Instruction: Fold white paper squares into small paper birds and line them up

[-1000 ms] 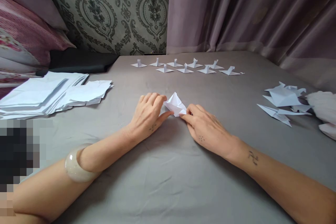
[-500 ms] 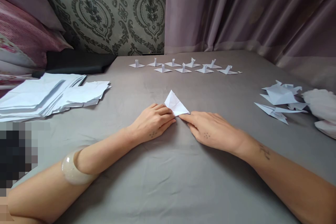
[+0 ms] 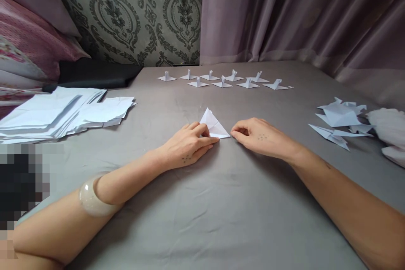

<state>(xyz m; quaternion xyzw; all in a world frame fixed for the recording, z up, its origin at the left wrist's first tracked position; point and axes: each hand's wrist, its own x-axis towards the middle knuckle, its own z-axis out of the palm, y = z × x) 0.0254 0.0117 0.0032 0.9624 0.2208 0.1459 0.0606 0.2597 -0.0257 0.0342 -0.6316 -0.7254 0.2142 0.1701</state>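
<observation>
A white sheet of paper folded into a triangle [image 3: 217,128] lies flat on the grey cloth, its peak pointing away from me. Over its lower left part rests my left hand [image 3: 191,143], fingers bent and pressing the paper down along the near edge. At the triangle's right corner is my right hand [image 3: 257,137], with thumb and forefinger drawn into a pinch. Its fingertips are right beside that corner; whether they hold the tip of the paper cannot be made out.
Several small folded paper figures [image 3: 248,83] stand in two rows at the back. On the left lies a stack of white paper sheets [image 3: 53,114]. Paper cranes [image 3: 341,114] sit at the right, beside a crumpled pale bundle [image 3: 387,126]. Behind hangs a purple curtain [image 3: 247,12].
My right hand has lifted from the triangle's near edge and drawn into a pinch at its right corner. My left fingers have slid a little to the right along the near edge.
</observation>
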